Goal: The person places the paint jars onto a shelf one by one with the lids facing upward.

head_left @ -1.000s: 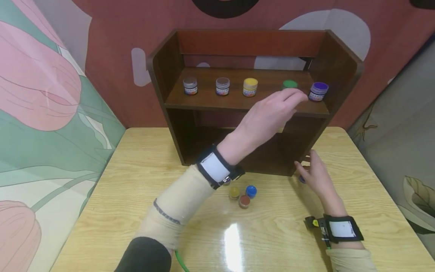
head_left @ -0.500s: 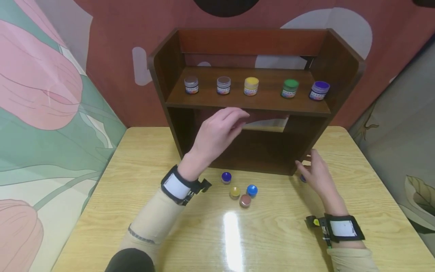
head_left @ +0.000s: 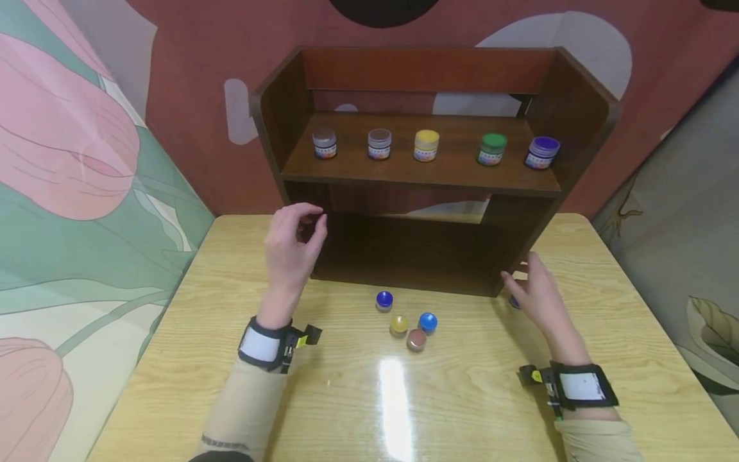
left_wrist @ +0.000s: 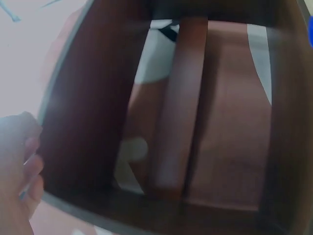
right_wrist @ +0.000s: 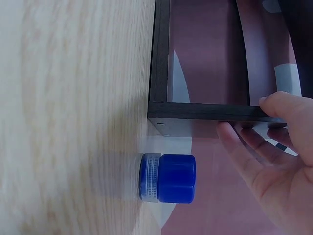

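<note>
A dark brown two-level shelf unit (head_left: pixel 404 253) stands on the table. My left hand (head_left: pixel 291 247) is in front of the unit's lower left side, fingers loosely curled with a gap between thumb and forefinger and nothing held. In the left wrist view, the left hand (left_wrist: pixel 19 169) appears beside the front edge of the middle board. My right hand (head_left: pixel 538 292) grips the right side panel (right_wrist: pixel 210 113), thumb on the inner side and fingers on the outer. A blue-lidded paint jar (right_wrist: pixel 168 178) stands on the table just outside that panel, partly hidden by the hand in the head view.
Along the upper board are two greyish-lidded paint jars (head_left: pixel 324 144), a yellow-lidded jar (head_left: pixel 426 145), a green jar (head_left: pixel 491 149) and a purple-lidded jar (head_left: pixel 541 153). Dark blue (head_left: pixel 383 301), yellow (head_left: pixel 398 326), bright blue (head_left: pixel 428 323) and brown (head_left: pixel 416 340) jars stand on the table (head_left: pixel 346 398).
My left hand has come away from the green jar on the upper board, moving left and down to the unit's left side. The right hand has stayed in place.
</note>
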A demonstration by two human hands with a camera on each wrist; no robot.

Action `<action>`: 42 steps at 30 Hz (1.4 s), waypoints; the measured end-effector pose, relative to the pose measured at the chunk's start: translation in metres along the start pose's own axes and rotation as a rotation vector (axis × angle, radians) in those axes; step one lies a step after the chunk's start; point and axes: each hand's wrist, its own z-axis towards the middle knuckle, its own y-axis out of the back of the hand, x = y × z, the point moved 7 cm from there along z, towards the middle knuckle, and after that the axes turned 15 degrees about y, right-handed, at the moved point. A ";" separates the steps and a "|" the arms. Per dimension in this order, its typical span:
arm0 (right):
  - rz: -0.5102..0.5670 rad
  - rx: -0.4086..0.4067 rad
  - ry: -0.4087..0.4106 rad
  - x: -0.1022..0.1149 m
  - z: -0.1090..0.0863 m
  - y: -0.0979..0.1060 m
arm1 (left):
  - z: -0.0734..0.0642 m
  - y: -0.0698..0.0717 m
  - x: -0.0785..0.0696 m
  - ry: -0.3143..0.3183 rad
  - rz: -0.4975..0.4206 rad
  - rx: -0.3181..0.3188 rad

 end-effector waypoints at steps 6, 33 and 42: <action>0.001 0.010 -0.011 0.001 0.000 -0.001 | -0.008 0.013 0.044 0.192 -0.057 -0.139; -0.023 0.020 -0.011 0.004 0.004 0.002 | -0.033 -0.036 0.111 0.534 0.061 0.357; -0.045 0.024 -0.022 0.003 0.002 0.001 | -0.033 -0.038 0.111 0.489 0.106 0.370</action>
